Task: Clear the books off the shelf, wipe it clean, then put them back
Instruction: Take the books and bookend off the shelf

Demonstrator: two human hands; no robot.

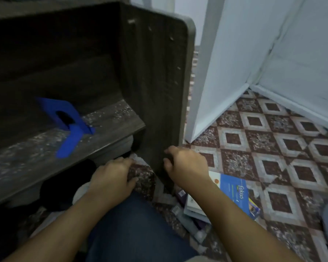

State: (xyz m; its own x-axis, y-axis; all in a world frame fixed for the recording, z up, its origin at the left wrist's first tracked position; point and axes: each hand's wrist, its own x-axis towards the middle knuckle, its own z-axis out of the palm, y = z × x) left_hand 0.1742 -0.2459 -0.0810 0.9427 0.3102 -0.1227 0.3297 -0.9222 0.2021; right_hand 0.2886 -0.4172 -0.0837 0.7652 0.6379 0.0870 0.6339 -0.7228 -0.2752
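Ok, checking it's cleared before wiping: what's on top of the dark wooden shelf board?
A blue L-shaped bookend and pale dust; no books visible. The bookend hides the board behind it.

Blue bookend [74, 133], patterned brown-and-white floor tiles [273, 140], white door [216, 72] beside white wall [301, 53]

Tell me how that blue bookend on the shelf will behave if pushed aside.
The blue bookend looks like thin bent sheet, so probably stiff and light. Its flat tongue lies on the shelf, so it should slide rather than roll, dragging through the dust. Its upright plate leans, so a high push may tip it.
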